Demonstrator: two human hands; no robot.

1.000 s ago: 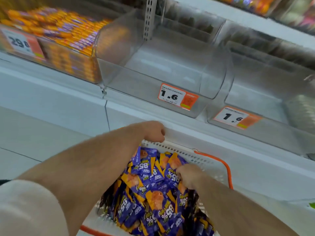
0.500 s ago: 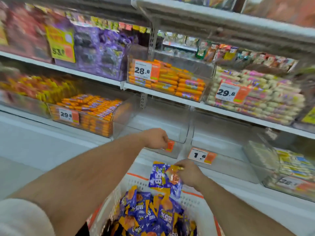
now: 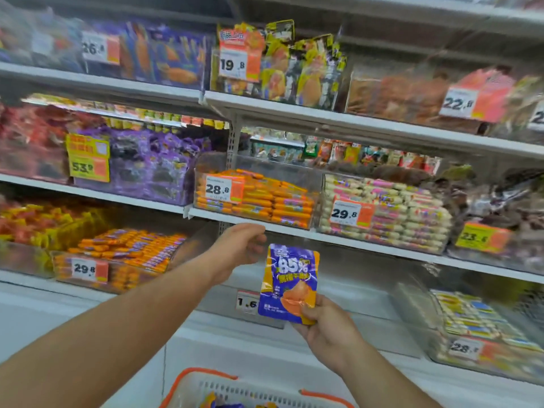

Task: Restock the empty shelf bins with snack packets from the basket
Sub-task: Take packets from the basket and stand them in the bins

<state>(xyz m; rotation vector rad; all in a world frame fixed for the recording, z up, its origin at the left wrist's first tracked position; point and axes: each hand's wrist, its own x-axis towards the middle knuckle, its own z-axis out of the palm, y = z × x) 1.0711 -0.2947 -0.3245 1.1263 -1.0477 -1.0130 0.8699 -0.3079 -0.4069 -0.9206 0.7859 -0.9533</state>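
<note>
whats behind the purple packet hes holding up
Behind the purple packet held by the right hand: a clear bin, its 1.6 price tag partly covered. The bin's contents there are hidden.

White shelves (image 3: 338,234) bearing clear bins (image 3: 256,192) of snacks

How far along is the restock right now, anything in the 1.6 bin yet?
Done: nothing visibly stocked; the clear bin behind the 1.6 tag looks empty. In hand: the right hand pinches one purple snack packet by its bottom edge, raised in front of that bin; the left hand reaches toward the bin, holding nothing. Left: more packets show in the basket at the frame's bottom.
</note>
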